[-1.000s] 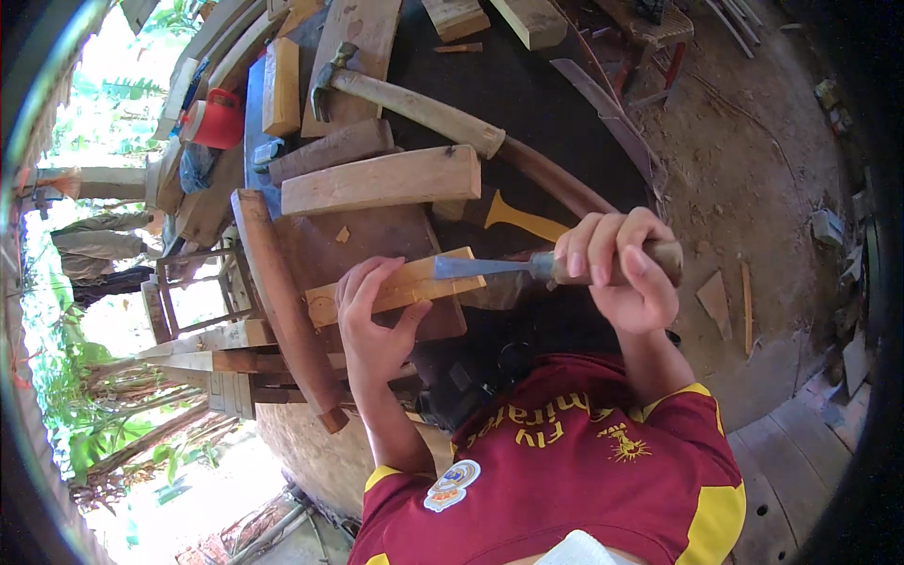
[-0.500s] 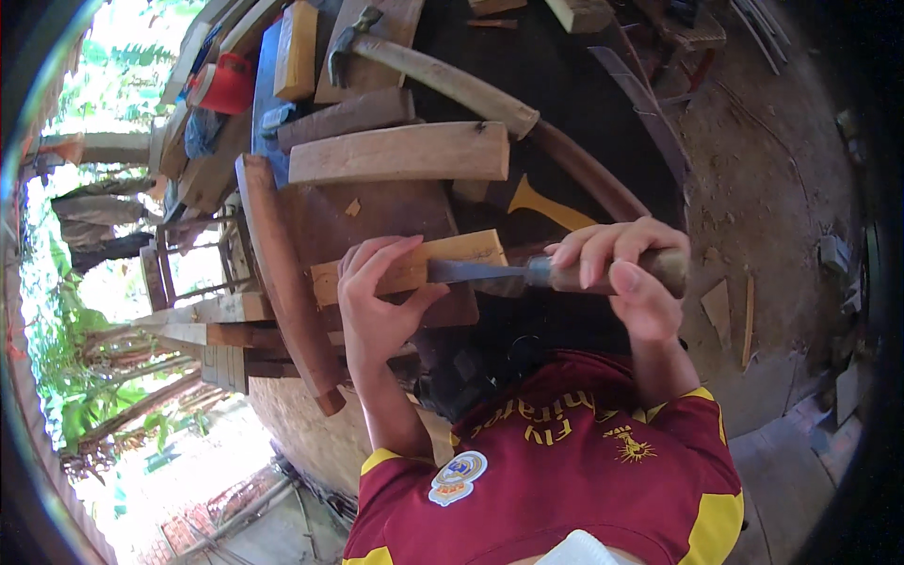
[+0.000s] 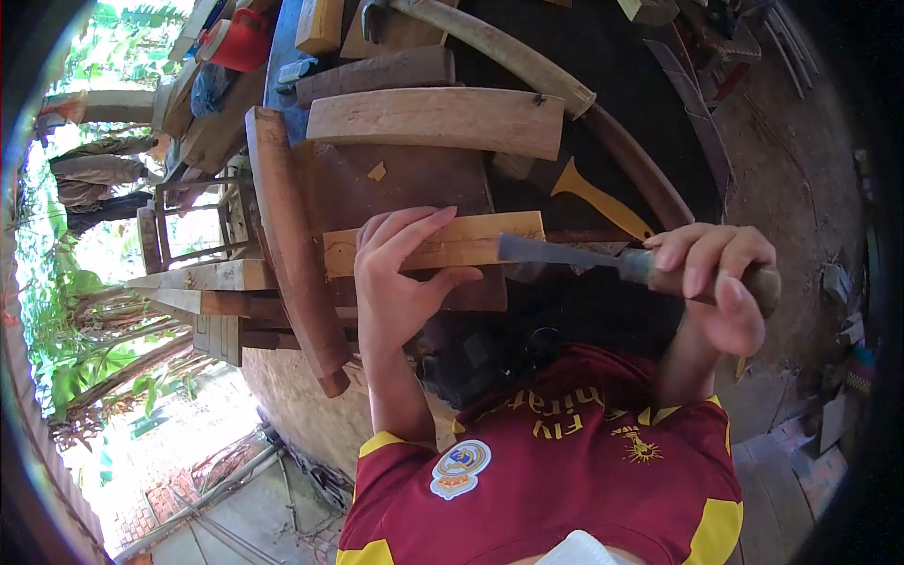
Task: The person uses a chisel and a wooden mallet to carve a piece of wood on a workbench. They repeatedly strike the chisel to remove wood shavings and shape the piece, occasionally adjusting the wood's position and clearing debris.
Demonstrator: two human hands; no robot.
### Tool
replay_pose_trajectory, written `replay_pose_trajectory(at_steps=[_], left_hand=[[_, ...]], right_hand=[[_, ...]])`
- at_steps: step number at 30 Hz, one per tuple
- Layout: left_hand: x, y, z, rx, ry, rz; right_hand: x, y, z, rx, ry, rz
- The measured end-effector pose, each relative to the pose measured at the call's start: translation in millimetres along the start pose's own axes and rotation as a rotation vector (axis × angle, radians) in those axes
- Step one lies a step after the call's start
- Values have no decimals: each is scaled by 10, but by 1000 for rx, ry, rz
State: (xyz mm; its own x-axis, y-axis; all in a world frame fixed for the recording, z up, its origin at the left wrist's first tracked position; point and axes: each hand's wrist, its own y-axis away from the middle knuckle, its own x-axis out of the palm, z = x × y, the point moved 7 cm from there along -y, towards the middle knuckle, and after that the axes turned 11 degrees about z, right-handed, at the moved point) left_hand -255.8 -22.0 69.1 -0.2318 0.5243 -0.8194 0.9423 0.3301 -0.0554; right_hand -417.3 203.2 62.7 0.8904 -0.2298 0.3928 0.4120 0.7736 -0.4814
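Two hands at work, centre frame. Left hand lies flat on the pale yellowish rectangular wood block, fingers spread and extended over its left half, thumb hooked along the near edge; pressing, not gripping. Right hand at centre right, fingers wrapped tight around the dark rounded wooden handle of a flat-bladed steel chisel.

Change over the last second: the chisel blade lay across the block's top face, tip near the left fingers. Now the blade has drawn back to the right; only its tip meets the block's right end. Left hand has slid from gripping under the block to lying over it. Judgement: one cutting stroke looks finished and the tool is being reset at the block's end, so the shaving is mid-course.

Block position: middle of frame, resting on a dark brown flat board, which carries a small pale chip.

Farther, upper centre: a broad light-coloured curved wooden plank. A long reddish curved wooden rail runs down the left of the board. A yellow flared wooden piece lies right of centre. Far upper left, a red cap.
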Motion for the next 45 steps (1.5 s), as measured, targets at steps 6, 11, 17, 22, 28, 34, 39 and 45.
replay_pose_trajectory(at_steps=[6,11,17,22,28,34,39,45], left_hand=[[-27,-20,54,16,-13,-13],[-23,-39,4,37,-27,-17],[5,-38,21,76,-35,-13],[-6,-45,6,58,-22,-17],[-25,-28,10,32,-45,-2],[-8,-26,29,-35,20,-70],[-15,-59,61,-19,51,-59],[-52,-12,62,76,-6,-45]], right_hand=[[81,-79,-152,27,15,22],[-139,21,5,-27,-39,-54],[149,-111,-252,-1,31,77],[-109,-22,-25,-52,-43,-21],[193,-70,-187,-33,50,85],[10,-26,-89,-108,-77,-1],[62,7,-254,-55,-20,-21],[-271,260,224,-113,70,-39]])
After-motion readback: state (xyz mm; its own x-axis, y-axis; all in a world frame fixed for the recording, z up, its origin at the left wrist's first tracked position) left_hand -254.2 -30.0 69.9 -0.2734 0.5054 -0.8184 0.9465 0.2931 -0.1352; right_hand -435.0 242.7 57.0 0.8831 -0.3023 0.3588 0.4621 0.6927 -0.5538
